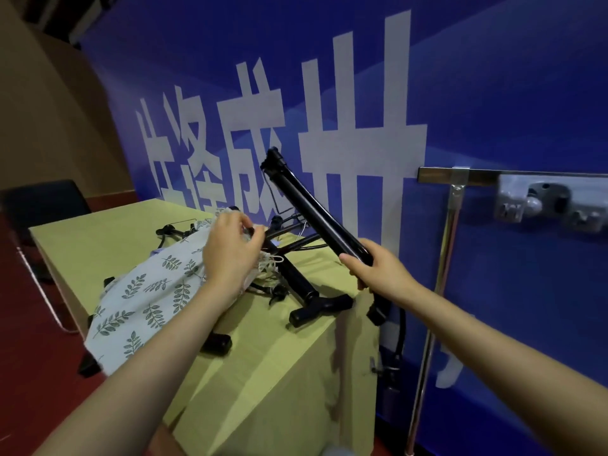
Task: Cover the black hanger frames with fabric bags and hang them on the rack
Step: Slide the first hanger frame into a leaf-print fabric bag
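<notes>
A folded black hanger frame slants up and to the left above the table, and my right hand grips its lower end. A white fabric bag with a green leaf print lies over another black frame on the table. My left hand pinches the gathered mouth of that bag, where a white drawstring shows. More black frame parts lie behind the bag. The metal rack stands at the right, its bar at about the height of my right hand's frame tip.
The table is draped in yellow-green cloth, its near corner between my arms. A blue banner with large white characters fills the back. A black chair stands at the far left on red floor. Grey metal fittings hang on the rack.
</notes>
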`<state>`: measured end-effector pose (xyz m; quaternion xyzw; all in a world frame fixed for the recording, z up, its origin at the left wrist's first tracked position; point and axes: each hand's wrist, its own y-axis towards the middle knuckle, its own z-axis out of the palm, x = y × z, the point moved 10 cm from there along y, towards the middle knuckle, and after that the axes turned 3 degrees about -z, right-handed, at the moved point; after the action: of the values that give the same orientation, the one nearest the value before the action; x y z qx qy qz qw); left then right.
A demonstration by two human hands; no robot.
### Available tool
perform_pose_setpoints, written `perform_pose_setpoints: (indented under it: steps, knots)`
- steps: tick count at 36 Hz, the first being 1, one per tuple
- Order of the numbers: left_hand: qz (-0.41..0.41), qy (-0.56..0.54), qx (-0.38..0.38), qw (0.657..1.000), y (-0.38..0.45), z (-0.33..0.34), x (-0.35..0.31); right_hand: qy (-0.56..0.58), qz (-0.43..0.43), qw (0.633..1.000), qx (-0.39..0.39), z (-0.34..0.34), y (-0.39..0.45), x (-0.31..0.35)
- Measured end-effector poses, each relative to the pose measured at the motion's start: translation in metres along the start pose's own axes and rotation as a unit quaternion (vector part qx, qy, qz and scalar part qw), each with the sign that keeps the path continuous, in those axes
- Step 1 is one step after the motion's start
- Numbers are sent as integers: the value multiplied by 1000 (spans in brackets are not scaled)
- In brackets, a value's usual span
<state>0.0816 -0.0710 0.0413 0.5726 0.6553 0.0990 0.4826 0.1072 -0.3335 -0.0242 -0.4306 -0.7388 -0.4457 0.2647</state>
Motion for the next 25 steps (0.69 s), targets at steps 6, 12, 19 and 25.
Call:
perform_pose_setpoints:
  steps: [6,12,19,25]
  knots:
    - [-132,83,91,984,15,28,53,-53,-12,997,55,7,-12,-13]
    - [-143,-16,129,981,19,33,67,-93,-13,988,124,7,-15,-21]
    - [-137,-156,66,976,5,-2,61,-81,-14,978,191,7,-13,-13]
    - [-101,-192,43,975,10,-24,46,-65,-11,970,232,23,-7,8]
